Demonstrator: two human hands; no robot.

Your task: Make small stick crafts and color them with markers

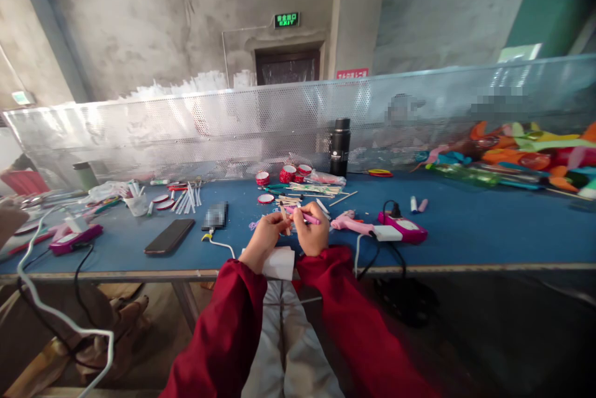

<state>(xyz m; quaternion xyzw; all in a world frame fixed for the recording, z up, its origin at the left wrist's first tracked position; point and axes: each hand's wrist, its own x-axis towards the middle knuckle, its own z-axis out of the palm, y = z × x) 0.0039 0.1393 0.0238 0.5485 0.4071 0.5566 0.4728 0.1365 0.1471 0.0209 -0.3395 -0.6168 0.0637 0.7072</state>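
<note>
My left hand (264,238) is closed in a pinch on a thin wooden stick (284,219) held upright over the blue table (465,224). My right hand (311,234) is closed around a pink pen (305,216) whose tip points left at the stick. Both hands are close together near the table's front edge, above a white block (279,263). Red sleeves cover both of my arms.
A pink glue gun (350,223) and a pink-and-white device (404,227) with black cable lie right of my hands. A phone (169,236) lies left. Red tape rolls (287,173), sticks and a black flask (339,147) stand behind. Colourful toys (521,159) pile at right. Another person's hand (9,219) shows at far left.
</note>
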